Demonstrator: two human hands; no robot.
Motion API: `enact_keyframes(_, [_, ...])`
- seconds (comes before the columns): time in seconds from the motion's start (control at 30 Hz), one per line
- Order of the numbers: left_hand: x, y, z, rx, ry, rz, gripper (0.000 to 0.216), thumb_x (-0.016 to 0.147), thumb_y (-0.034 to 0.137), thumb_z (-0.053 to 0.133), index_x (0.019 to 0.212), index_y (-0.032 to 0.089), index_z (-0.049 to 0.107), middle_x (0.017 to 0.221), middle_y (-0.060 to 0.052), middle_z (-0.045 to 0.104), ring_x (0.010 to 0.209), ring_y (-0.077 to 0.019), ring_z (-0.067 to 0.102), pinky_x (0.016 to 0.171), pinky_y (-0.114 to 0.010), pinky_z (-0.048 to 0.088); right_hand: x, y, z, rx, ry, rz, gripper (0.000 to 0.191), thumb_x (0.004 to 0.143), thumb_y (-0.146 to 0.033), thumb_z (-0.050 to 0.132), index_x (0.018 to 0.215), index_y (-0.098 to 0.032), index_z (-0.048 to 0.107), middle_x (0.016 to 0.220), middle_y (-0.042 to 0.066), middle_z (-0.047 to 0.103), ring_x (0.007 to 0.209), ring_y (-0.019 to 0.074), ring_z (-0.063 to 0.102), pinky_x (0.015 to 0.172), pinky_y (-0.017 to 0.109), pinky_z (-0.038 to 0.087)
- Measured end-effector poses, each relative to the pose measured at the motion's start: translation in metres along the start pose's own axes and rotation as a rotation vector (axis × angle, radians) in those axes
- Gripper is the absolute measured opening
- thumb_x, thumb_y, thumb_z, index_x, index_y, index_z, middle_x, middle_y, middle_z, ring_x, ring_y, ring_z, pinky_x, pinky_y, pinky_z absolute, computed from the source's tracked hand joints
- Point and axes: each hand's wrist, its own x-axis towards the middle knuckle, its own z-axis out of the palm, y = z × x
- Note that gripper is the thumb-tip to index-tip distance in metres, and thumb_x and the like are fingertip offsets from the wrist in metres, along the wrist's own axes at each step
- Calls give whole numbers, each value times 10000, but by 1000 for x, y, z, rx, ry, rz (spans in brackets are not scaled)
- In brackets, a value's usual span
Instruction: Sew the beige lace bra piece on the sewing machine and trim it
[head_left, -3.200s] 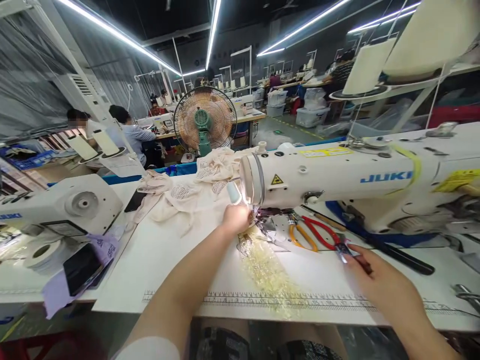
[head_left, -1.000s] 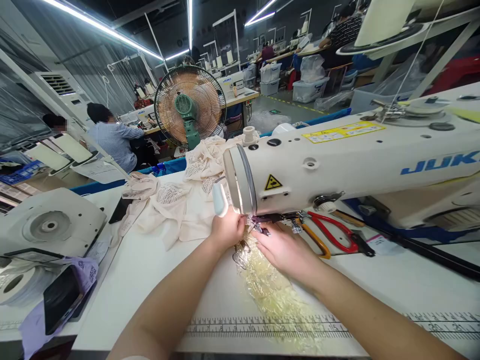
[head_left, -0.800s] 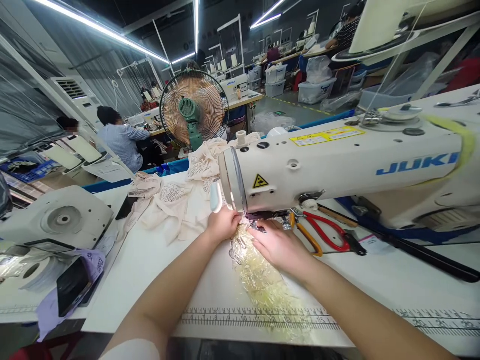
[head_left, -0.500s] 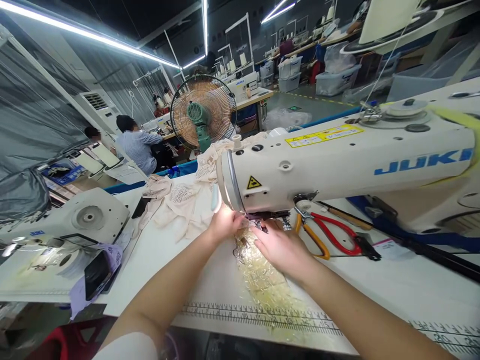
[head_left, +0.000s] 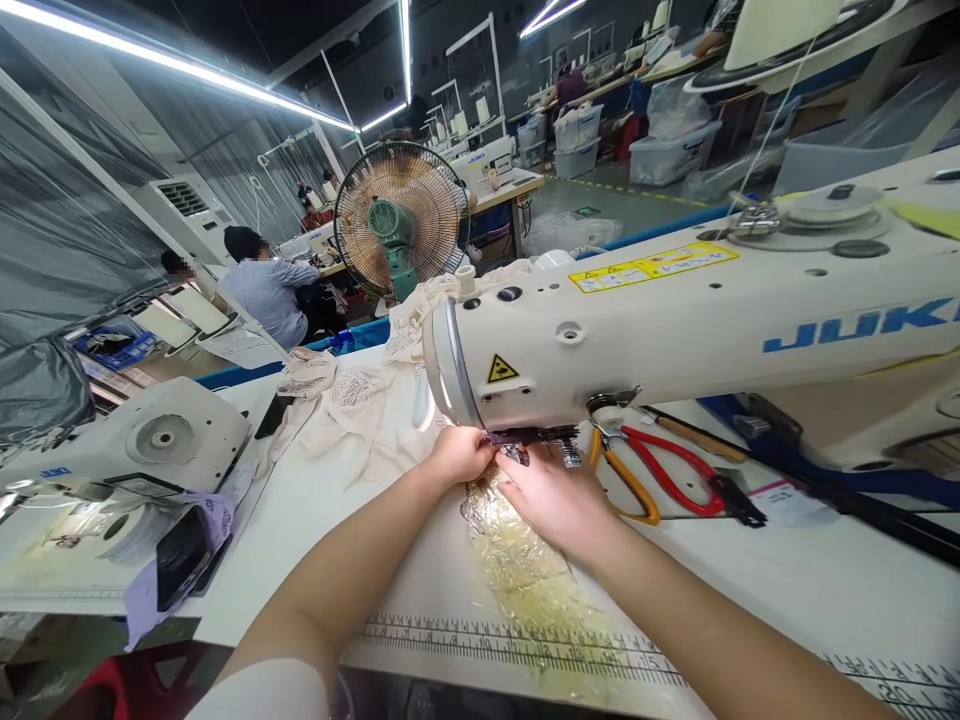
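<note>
Under the head of a white sewing machine (head_left: 637,330), my two hands meet close to the needle area. My left hand (head_left: 459,456) is closed, thumb and fingers pressed together; whatever it pinches is too small or hidden. Beside it, my right hand (head_left: 551,495) has its fingers bent in toward the same spot, its fingertips partly covered by the machine head. Both hands are over a shiny, yellowed, crinkled film (head_left: 525,570) on the white table (head_left: 405,570). Pale beige lace fabric (head_left: 360,400) lies heaped behind the left hand.
Red-handled pliers (head_left: 667,470) and orange-handled scissors (head_left: 626,480) lie right of my right hand. A ruler strip (head_left: 480,640) runs along the table's front edge. A second sewing machine (head_left: 150,440) and a phone (head_left: 182,555) are at left. Beyond stand a fan (head_left: 401,220) and a seated person (head_left: 270,290).
My left hand has shifted slightly and its fingers look more tightly curled at the needle area. My right hand stays nearly in place. The whole view has shifted a little.
</note>
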Motion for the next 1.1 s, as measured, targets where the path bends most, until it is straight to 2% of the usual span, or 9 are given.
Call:
enact_keyframes(0.17, [-2, -8, 7, -16, 20, 58, 183, 818, 238, 513, 905, 207, 671, 987, -38, 679, 932, -199, 614, 867, -303, 481, 1, 0, 4, 13, 16, -24, 256, 852, -329, 434, 1044, -269, 590, 1063, 95, 565, 960, 286, 508, 778, 405, 368])
enact_keyframes(0.33, [3, -10, 2, 90, -18, 17, 217, 777, 190, 544, 958, 189, 664, 971, -61, 679, 956, -232, 603, 886, -347, 473, 2, 0, 7, 25, 26, 17, 287, 869, -367, 402, 1080, -298, 583, 954, 90, 579, 917, 279, 516, 834, 441, 340])
enact_keyframes(0.57, [11, -16, -4, 42, -38, 162, 273, 816, 224, 519, 1059, 178, 636, 1139, -58, 626, 1043, -218, 568, 963, -338, 424, -5, 1, -3, 94, -69, -7, 290, 836, -390, 483, 1097, -307, 579, 1109, 78, 563, 977, 277, 509, 843, 432, 355])
enact_keyframes(0.7, [12, -16, -4, 17, -49, 225, 262, 832, 225, 503, 1059, 191, 629, 1164, -36, 613, 1081, -208, 542, 943, -305, 427, -7, -2, 2, 53, 15, -52, 262, 829, -400, 507, 1029, -279, 625, 1191, 64, 552, 1010, 286, 497, 873, 456, 326])
enact_keyframes(0.77, [9, -14, -3, 15, -54, 193, 212, 838, 236, 499, 983, 202, 650, 1095, -22, 645, 1043, -198, 561, 907, -282, 436, -5, -5, 8, 31, 96, -81, 232, 845, -382, 491, 937, -240, 650, 1134, 47, 592, 989, 264, 507, 871, 425, 318])
enact_keyframes(0.9, [5, -10, -2, 37, -119, 49, 209, 846, 304, 485, 850, 187, 658, 876, -20, 682, 827, -183, 611, 710, -250, 454, 2, -9, 15, -66, 223, -74, 244, 869, -350, 473, 755, -211, 637, 869, 12, 652, 815, 210, 538, 766, 363, 318])
enact_keyframes(1.0, [5, -10, -3, 10, -126, 69, 193, 841, 319, 502, 886, 196, 645, 878, -6, 676, 821, -176, 606, 682, -243, 428, 2, -10, 13, -208, 284, -76, 190, 801, -384, 584, 755, -205, 627, 788, 25, 643, 761, 222, 530, 705, 359, 307])
enact_keyframes(1.1, [2, -10, -5, 11, -123, 120, 184, 853, 297, 491, 921, 197, 629, 940, -3, 666, 877, -171, 598, 689, -240, 421, -4, -11, 8, -349, 272, -87, 173, 746, -306, 646, 629, -196, 581, 651, 44, 590, 662, 225, 515, 627, 370, 289])
